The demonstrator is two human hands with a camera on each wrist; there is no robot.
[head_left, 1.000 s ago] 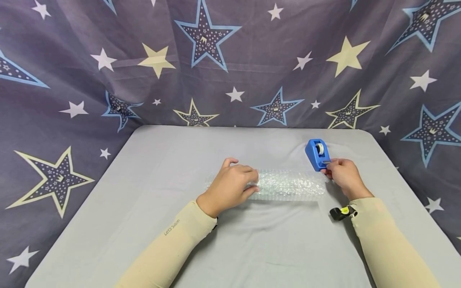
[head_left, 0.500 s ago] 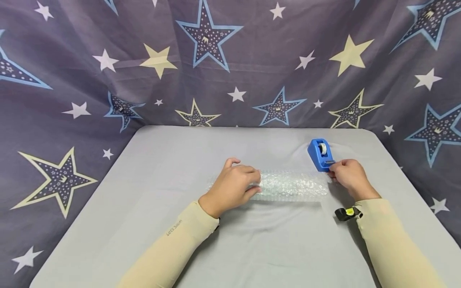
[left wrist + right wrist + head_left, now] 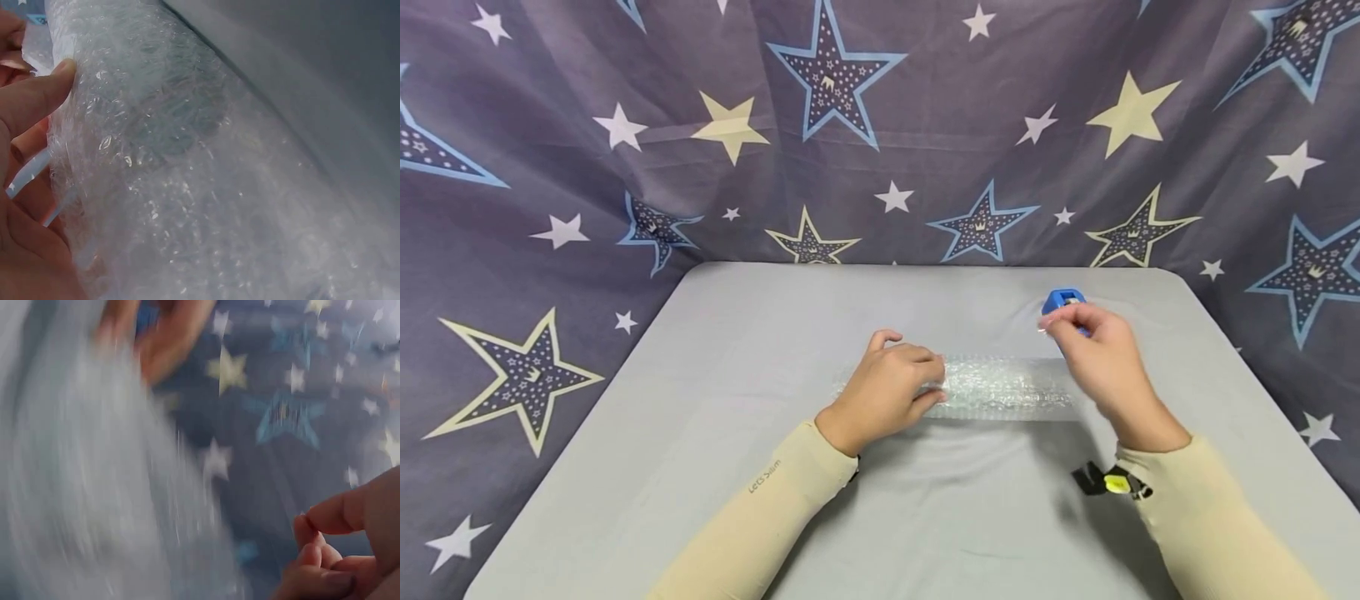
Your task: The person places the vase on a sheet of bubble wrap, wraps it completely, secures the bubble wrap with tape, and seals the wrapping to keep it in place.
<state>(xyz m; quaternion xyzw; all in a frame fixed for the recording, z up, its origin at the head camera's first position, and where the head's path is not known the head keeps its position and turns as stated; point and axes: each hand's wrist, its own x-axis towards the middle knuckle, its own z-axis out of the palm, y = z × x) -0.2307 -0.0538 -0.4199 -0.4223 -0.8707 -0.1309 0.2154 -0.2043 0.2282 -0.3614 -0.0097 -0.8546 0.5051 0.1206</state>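
A long roll of clear bubble wrap point(image 3: 1000, 387) lies crosswise on the table. My left hand point(image 3: 883, 387) grips its left part from above, thumb on the near side and fingers on the far side. In the left wrist view the thumb point(image 3: 47, 94) presses the wrap, and a greenish shape shows dimly through the layers. Over the roll's right end, raised, is my right hand point(image 3: 1097, 354). Its thumb and forefinger pinch a small piece of tape point(image 3: 1042, 328), seen only as a pale glint. Behind that hand stands a blue tape dispenser point(image 3: 1060, 298), mostly hidden.
A grey cloth covers the table point(image 3: 752, 325), with creases near the roll. Behind it and at both sides hangs a dark star-patterned curtain point(image 3: 850, 175). A black wrist strap mount point(image 3: 1093, 481) juts from the right sleeve.
My right hand has left the dispenser's cutter, rising and moving left over the roll's right end with the tape. The left hand keeps its grip on the bubble wrap.
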